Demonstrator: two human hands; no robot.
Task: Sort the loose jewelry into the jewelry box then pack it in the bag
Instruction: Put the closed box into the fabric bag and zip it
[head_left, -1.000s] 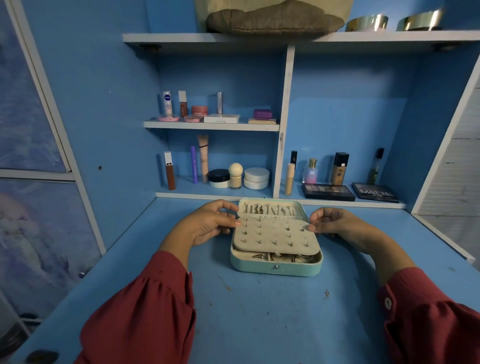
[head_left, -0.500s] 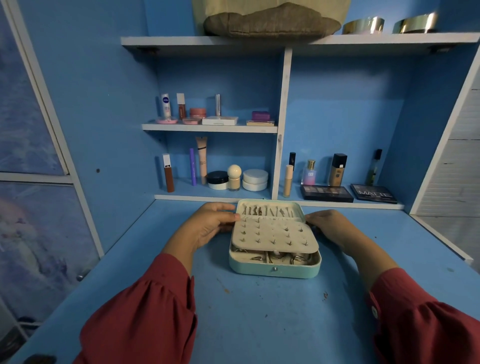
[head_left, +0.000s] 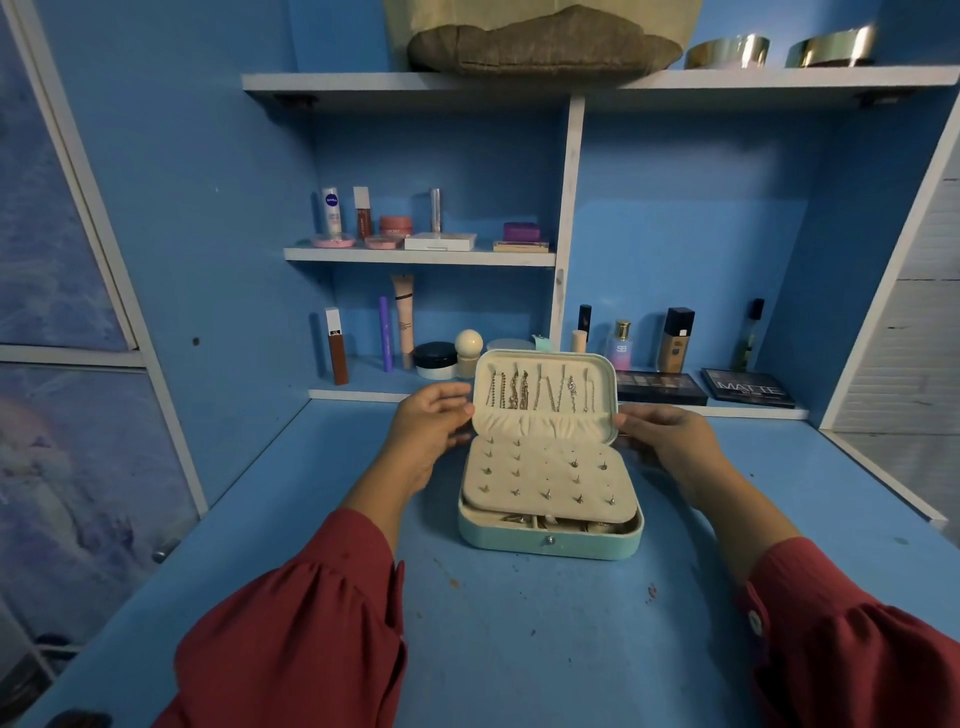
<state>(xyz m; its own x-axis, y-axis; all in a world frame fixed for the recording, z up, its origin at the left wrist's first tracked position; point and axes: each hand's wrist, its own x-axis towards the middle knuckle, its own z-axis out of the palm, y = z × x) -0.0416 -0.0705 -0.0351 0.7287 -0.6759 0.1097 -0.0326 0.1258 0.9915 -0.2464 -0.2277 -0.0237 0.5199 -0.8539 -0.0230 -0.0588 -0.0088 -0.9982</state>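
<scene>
A mint-green jewelry box (head_left: 550, 544) stands open in the middle of the blue desk. Its lid (head_left: 545, 395) is raised nearly upright, with several chains hanging inside above a gathered cream pocket. A cream earring panel (head_left: 548, 483) studded with several earrings lies over the base, and rings show in the gap beneath its front edge. My left hand (head_left: 428, 428) holds the lid's left edge. My right hand (head_left: 667, 439) holds the lid's lower right corner. A beige and brown bag (head_left: 545, 44) sits on the top shelf.
Cosmetics line the shelves behind the box: tubes and jars (head_left: 400, 338) at the left, bottles (head_left: 675, 340) and flat palettes (head_left: 748, 387) at the right. Two gold tins (head_left: 727, 51) stand on the top shelf. Bare blue desk (head_left: 519, 649) lies in front of the box.
The earring panel has gone down flat onto the base. Both hands have moved to the lid and swung it up from lying back to nearly upright.
</scene>
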